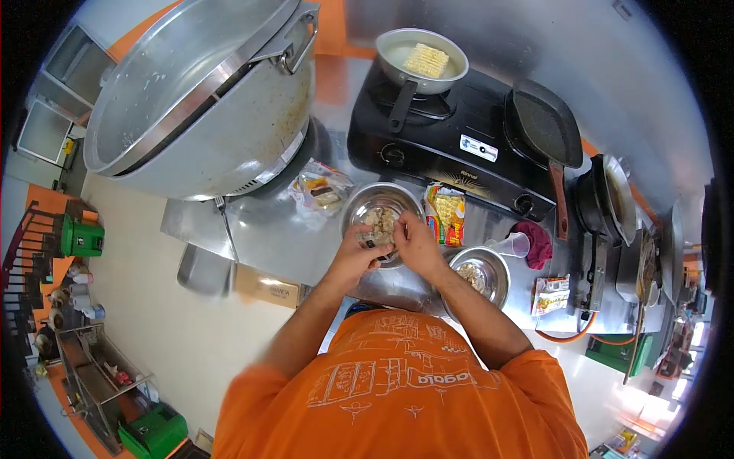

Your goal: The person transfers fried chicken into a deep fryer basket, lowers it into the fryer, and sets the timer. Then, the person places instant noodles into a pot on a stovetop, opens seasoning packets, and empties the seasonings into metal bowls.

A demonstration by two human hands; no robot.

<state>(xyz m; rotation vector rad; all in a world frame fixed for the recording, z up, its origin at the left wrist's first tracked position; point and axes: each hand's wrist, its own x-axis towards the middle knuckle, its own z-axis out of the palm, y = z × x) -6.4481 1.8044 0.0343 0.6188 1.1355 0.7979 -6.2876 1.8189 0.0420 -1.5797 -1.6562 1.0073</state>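
Over a steel bowl [415, 200] with pale, crumbly pieces in it, my left hand [358, 256] and my right hand [418, 243] come close together. The fingers of my left hand are closed around something small, with a dark and shiny bit showing. My right hand is pinched at the fingertips; what it holds is too small to make out. An opened noodle packet [445, 214] lies just right of the bowl. A second steel bowl [501, 275] with pale bits inside stands near my right forearm. Left of the first bowl lies a clear plastic packet [321, 186].
A black gas stove [482, 115] carries a pot [390, 50] with a noodle block [427, 60] and a grill pan [544, 115]. A huge metal pot [252, 122] stands left. A fork [227, 226], clear cup [514, 245], maroon cloth [537, 246] and white packet [550, 295] lie around.
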